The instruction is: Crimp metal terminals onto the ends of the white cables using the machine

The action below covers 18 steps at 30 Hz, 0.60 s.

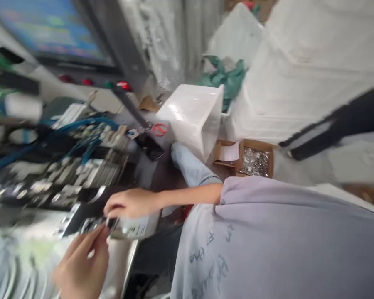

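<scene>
My right hand (132,202) reaches from the lavender sleeve to the edge of the machine, its thumb and fingers pinched together. From the lower edge comes my left hand (85,259), blurred, its thumb and forefinger also closed at the fingertips. The fingertips of both hands almost meet over a small bright piece (107,222), too small and smeared to name. Just below my right hand is a pale metal block with a printed label (140,230). Dark fixture parts (92,224) lie beside the fingertips.
A machine with blue tubes (93,120) fills the left, below a screen (50,29). A phone (149,146) and red-handled scissors (159,129) lie beyond my right hand. White bins (190,108) and a cardboard box (270,160) of small metal parts stand nearby. A person's dark-trousered leg (339,124) shows at right.
</scene>
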### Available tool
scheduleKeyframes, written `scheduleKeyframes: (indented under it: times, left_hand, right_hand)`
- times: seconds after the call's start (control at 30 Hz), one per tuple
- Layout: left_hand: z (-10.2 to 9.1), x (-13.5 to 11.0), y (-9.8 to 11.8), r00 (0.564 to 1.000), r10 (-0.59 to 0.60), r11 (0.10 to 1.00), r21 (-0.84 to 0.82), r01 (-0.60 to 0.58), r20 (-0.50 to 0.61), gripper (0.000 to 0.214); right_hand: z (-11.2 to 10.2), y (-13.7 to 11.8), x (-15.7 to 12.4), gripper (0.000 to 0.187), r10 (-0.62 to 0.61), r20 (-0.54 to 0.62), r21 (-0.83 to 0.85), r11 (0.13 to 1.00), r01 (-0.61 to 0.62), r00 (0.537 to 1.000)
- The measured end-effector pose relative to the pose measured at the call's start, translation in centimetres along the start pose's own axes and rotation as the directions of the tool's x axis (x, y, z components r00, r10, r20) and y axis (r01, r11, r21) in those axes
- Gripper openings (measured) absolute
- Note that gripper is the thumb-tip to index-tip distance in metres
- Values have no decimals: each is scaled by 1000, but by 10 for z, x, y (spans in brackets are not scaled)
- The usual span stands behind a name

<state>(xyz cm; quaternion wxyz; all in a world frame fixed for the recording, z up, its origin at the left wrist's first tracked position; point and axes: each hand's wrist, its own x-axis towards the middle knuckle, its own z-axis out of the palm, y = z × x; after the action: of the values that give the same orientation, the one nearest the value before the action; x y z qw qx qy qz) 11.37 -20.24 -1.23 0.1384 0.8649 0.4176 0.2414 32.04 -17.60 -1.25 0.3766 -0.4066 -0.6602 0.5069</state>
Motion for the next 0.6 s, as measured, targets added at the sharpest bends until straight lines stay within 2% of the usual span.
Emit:
scheduleKeyframes:
  times: [0.03, 0.1, 0.13, 0.17, 0.37, 0.6]
  left_hand:
    - [1, 3, 11, 992, -67, 993, 87, 76, -103, 28]
    - [5, 8, 28, 996, -76, 993, 86, 81, -53, 21]
    - [7, 10, 32, 989, -79, 995, 55, 86, -125, 18]
    - [9, 10, 33, 986, -99, 994, 37, 105, -133, 20]
    - [23, 1, 18, 988, -155, 987, 38, 156, -22, 29]
    - [23, -1, 24, 984, -142, 956, 274, 107, 110, 34]
  right_hand:
    - [1, 1, -4, 8, 12, -15, -13, 1000, -12, 1000]
    - [3, 2, -10, 9, 39, -58, -12, 999, -40, 998]
    - [4, 4, -10, 8, 41, -45, -2, 999, -42, 998]
    - [5, 7, -8, 8, 48, -47, 10, 999, -48, 998]
    - [11, 36, 8, 9, 42, -49, 29, 999, -40, 998]
    - [11, 48, 4, 16, 26, -60, 4, 1000, -26, 998]
